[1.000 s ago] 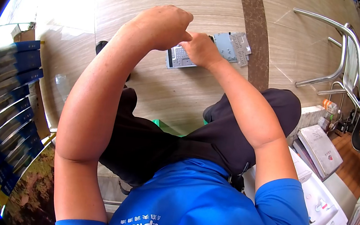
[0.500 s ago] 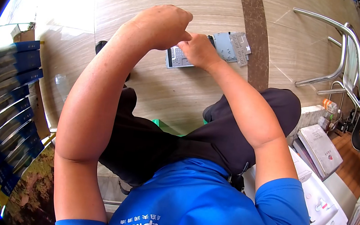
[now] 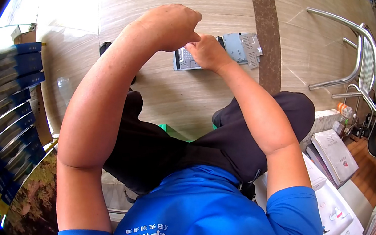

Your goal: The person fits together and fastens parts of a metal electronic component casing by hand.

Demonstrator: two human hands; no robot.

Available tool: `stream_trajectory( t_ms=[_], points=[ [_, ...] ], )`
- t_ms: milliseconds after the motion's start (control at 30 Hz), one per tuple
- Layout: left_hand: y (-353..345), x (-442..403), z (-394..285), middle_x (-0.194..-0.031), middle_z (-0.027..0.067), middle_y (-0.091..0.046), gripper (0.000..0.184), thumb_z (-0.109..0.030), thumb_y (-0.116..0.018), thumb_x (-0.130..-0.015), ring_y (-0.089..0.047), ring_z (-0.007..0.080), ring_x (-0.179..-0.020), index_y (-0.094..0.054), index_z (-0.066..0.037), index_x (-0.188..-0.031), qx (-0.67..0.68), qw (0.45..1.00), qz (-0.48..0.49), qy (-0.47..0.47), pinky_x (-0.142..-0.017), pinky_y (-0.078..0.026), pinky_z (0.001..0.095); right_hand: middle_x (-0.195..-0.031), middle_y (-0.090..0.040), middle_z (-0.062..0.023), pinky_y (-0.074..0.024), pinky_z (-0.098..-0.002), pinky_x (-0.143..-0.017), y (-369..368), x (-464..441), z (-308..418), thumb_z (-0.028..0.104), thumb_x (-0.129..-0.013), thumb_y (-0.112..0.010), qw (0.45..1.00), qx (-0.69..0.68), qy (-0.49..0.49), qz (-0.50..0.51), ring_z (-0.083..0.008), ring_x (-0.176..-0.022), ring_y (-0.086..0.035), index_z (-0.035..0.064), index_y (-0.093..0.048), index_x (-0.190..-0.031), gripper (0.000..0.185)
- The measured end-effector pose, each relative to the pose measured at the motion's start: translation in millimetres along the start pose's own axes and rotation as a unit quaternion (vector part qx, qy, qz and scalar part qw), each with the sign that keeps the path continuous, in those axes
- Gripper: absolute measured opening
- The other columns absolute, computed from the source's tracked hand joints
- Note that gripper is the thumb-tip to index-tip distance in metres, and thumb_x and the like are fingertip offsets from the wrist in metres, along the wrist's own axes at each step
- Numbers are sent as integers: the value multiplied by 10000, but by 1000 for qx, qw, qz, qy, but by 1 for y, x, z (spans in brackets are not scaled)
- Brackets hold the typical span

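A grey metal casing [image 3: 236, 48] with perforated plates lies on the floor ahead of me, looking like an opened electronic unit. My left hand [image 3: 174, 26] is above its left end, the fingers bent and closed. Whatever it may grip is hidden behind the wrist and back of the hand. Over the middle of the casing, my right hand [image 3: 208, 53] has its fingers pinched together, with the thumb side close to my left fingertips. Anything between those fingers is too small or covered to name. Both hands partly hide the casing.
A metal-framed chair [image 3: 365, 69] stands on the right. Blue boxes [image 3: 24, 77] are stacked at the left. Beside my right knee lie a thick book [image 3: 334, 156] and a white printed box [image 3: 340, 223]. A dark strip [image 3: 268, 33] crosses the tiled floor.
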State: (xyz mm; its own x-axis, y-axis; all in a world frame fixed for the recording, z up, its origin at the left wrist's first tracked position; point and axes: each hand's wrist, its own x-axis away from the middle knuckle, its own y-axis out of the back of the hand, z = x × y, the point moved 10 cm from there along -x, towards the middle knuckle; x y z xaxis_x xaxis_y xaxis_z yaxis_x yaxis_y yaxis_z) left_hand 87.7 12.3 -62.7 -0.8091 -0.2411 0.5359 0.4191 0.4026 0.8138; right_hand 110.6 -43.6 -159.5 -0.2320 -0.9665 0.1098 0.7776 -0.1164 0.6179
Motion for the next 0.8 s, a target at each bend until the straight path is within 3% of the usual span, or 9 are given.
stream_trajectory(
  t_ms=[167, 233, 333, 533, 800],
  points=[
    [0, -2, 1, -1200, 152, -682, 511, -363, -670, -921, -618, 319, -1172, -580, -91, -1345, -2, 1000, -17, -6, -984, -503, 439, -835, -677, -236, -513, -485, -743, 1, -2, -8, 223, -926, -637, 999, 10, 3, -31, -415, -820, -652, 1, -676, -977, 231],
    [-1, -3, 1, -1196, 155, -683, 511, -357, -674, -918, -619, 322, -1168, -581, -91, -1344, -3, 1000, -19, -9, -984, -503, 439, -819, -673, -240, -513, -482, -738, 2, -2, -20, 243, -922, -649, 997, 48, -51, -31, -414, -815, -654, -23, -672, -877, 270],
    [0, -2, 0, -1192, 156, -684, 508, -347, -680, -915, -621, 324, -1165, -582, -89, -1342, -2, 1000, -23, -14, -986, -501, 440, -801, -670, -244, -514, -485, -741, 1, -3, -18, 265, -910, -662, 998, 52, -14, -42, -417, -815, -655, -25, -663, -838, 299],
    [-1, -2, 0, -1206, 152, -680, 502, -340, -679, -918, -615, 318, -1180, -582, -92, -1343, 2, 1000, -20, -8, -996, -496, 444, -801, -668, -253, -513, -497, -753, -10, -4, -15, 227, -922, -621, 999, 46, 12, 9, -423, -822, -653, -27, -675, -897, 260],
    [0, -1, 1, -1211, 149, -679, 501, -354, -671, -921, -611, 316, -1187, -583, -105, -1346, 12, 1000, -9, 7, -995, -497, 444, -796, -675, -238, -519, -487, -746, 1, -1, -6, 200, -907, -623, 1000, 8, 6, -23, -415, -806, -659, -14, -674, -925, 221]
  ],
)
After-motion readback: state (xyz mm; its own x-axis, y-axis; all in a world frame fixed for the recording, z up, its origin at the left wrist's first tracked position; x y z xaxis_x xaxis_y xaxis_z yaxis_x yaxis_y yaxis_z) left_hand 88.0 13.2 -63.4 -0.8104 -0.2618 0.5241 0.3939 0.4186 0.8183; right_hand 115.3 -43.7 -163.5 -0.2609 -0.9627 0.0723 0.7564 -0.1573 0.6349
